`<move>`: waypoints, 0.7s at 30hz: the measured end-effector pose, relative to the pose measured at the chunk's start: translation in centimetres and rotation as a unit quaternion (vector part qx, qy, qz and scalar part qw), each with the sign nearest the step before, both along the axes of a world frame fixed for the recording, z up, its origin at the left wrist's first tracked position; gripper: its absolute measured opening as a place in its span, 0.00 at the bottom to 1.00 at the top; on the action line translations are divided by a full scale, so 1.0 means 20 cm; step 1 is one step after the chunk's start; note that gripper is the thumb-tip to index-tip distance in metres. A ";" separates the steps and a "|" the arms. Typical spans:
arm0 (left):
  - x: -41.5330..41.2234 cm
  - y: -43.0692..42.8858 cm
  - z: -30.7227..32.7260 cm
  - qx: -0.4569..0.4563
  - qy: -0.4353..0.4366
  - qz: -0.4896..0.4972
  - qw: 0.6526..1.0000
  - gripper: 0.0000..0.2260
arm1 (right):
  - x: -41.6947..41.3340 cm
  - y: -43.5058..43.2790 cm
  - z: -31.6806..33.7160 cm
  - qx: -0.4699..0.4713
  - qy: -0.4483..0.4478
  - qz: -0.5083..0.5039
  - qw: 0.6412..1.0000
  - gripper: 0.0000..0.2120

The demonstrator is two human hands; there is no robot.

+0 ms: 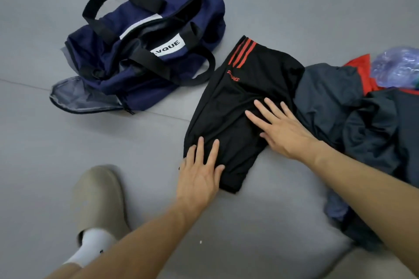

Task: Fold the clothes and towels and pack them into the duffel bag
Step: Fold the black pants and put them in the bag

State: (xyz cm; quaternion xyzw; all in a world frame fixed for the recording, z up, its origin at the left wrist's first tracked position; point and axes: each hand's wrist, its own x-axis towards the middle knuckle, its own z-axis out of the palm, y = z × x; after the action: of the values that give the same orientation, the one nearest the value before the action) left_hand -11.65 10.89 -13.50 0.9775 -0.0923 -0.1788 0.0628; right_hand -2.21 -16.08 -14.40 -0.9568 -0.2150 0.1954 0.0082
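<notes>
Flattening the black shorts (244,79) beside the duffel bag (145,36)

My left hand (199,172) and right hand (283,129) press flat-fingered on the shorts, each grip open and holding nothing, I judge to set the fold. The shorts lie just right of the bag, and the unfolded pile (362,120) lies farther right.

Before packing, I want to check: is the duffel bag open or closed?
Open. The duffel bag gapes along its top zipper line, and its end flap lies unzipped on the floor.
</notes>
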 end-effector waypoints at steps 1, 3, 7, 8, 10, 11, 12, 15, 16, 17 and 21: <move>0.02 -0.01 0.01 0.003 0.006 -0.007 1.000 0.27 | -0.06 0.02 0.03 0.017 -0.008 0.001 1.000 0.33; 0.05 0.03 0.02 -0.001 0.010 -0.044 0.999 0.27 | -0.27 0.10 0.07 0.076 -0.024 0.009 0.997 0.32; 0.02 0.21 0.07 -0.021 0.048 -0.155 0.987 0.28 | -0.73 0.33 0.04 0.099 0.081 0.049 0.991 0.38; -0.01 0.26 0.08 -0.018 0.069 -0.165 0.984 0.27 | -0.80 0.37 0.03 0.088 0.089 0.042 0.991 0.40; -0.08 0.35 0.11 -0.018 0.078 -0.173 0.982 0.26 | -0.89 0.42 0.00 0.074 0.072 0.012 0.995 0.43; -0.12 0.38 0.11 -0.008 0.074 -0.187 0.980 0.26 | -0.91 0.43 0.00 0.070 0.069 -0.014 0.995 0.43; -0.16 0.40 0.10 0.005 0.070 -0.203 0.977 0.28 | -0.92 0.43 -0.02 0.076 0.059 -0.037 0.995 0.43; -0.24 0.41 0.08 0.028 0.065 -0.211 0.975 0.33 | -0.93 0.41 -0.02 0.089 0.036 -0.056 0.994 0.40; -0.26 0.39 0.07 0.025 0.060 -0.197 0.978 0.33 | -0.92 0.41 -0.02 0.089 0.023 -0.051 0.994 0.39; -0.26 0.37 0.07 0.024 0.054 -0.184 0.981 0.33 | -0.90 0.40 -0.01 0.090 0.014 -0.047 0.995 0.37; -0.23 0.29 0.04 0.031 0.038 -0.162 0.986 0.32 | -0.80 0.38 0.03 0.121 -0.048 -0.091 0.987 0.22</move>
State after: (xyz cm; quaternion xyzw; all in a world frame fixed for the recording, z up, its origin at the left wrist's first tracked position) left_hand -16.28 16.64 -12.64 0.9436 -0.2415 -0.2264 0.0062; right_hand -18.26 -8.55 -13.71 -0.9727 -0.1488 0.1205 0.1313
